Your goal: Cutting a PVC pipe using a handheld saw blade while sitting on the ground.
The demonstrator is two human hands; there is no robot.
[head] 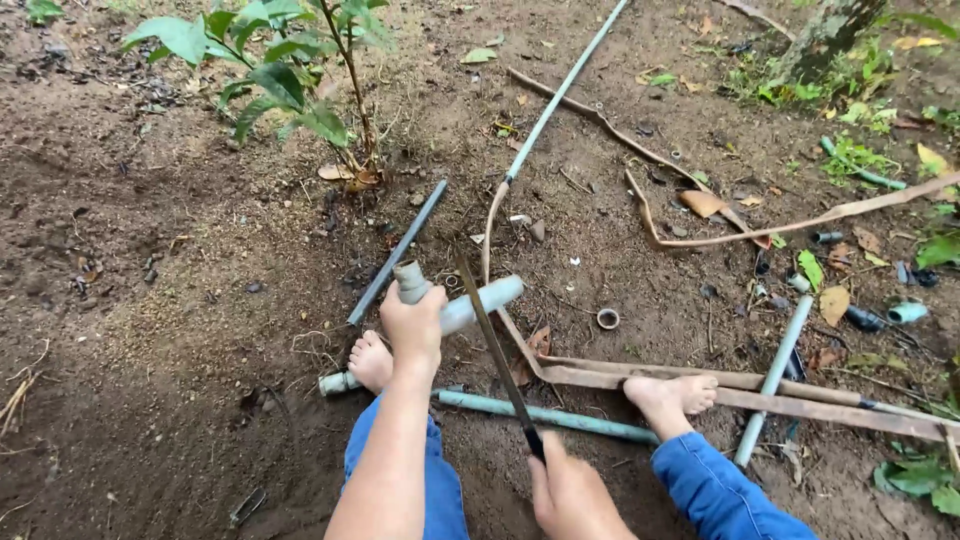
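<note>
My left hand [413, 328] grips a pale blue-grey plastic pipe [482, 300] at a tee fitting [410, 281], holding it just above the soil. My left bare foot [371, 361] rests on the pipe's near end. My right hand [568, 492] holds the dark handle of a long thin saw blade [492, 340]. The blade slants up and left, and its upper part lies across the pipe just right of my left hand. My right bare foot [671, 396] rests on a flat brown strip [760, 392].
More pipes lie on the bare soil: a teal one [560, 417] under my legs, a short one [772, 378] at the right, a long thin one [560, 95] running away, a dark rod [398, 252]. A small leafy shrub [285, 75] grows ahead. Pipe fittings [880, 316] lie at the right.
</note>
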